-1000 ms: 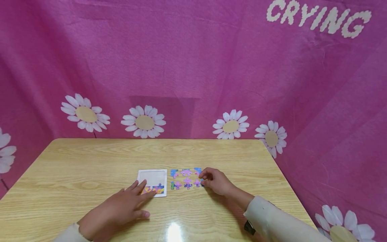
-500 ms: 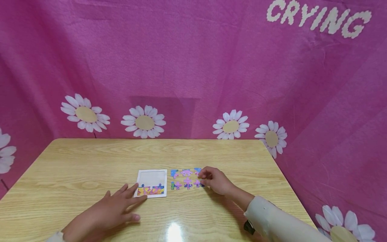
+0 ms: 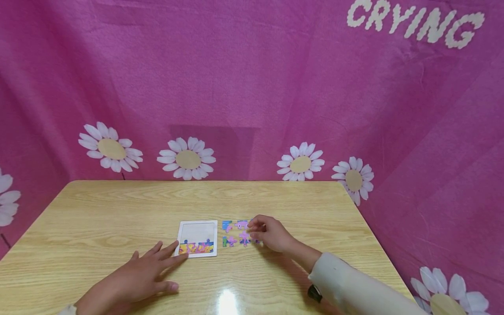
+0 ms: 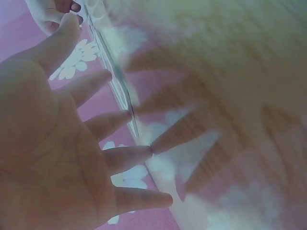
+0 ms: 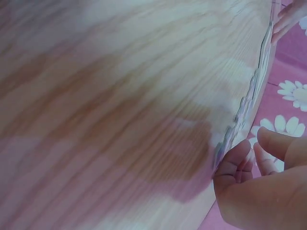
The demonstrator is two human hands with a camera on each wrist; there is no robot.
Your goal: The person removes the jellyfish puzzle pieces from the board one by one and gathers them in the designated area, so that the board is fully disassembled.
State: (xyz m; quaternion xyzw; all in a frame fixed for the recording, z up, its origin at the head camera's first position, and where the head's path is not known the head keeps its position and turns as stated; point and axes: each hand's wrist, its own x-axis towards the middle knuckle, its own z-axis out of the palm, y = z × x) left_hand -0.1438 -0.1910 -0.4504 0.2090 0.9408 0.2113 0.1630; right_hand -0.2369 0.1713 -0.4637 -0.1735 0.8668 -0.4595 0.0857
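A white puzzle tray (image 3: pixel 215 238) lies on the table, with a row of joined yellow, pink and blue pieces (image 3: pixel 197 248) along its near side. The fingertips of my left hand (image 3: pixel 143 271) are at the tray's near left corner; its fingers are spread in the left wrist view. To the right of the tray lie loose jigsaw pieces in two rows, among them a blue corner piece (image 3: pixel 226 225) and a pink piece with eyes (image 3: pixel 242 224). My right hand (image 3: pixel 271 234) hovers at the right-hand pieces, covering some. Its fingers are loosely bent, with nothing visible between them.
The wood-grain table (image 3: pixel 138 205) reaches back to a pink curtain (image 3: pixel 236 87) printed with white daisies. A bright light reflection lies on the tabletop in front of the pieces. A dark object shows under my right wrist.
My left hand has drawn back to the left, uncovering the row of pieces in the tray. My right hand has shifted left over the loose pieces.
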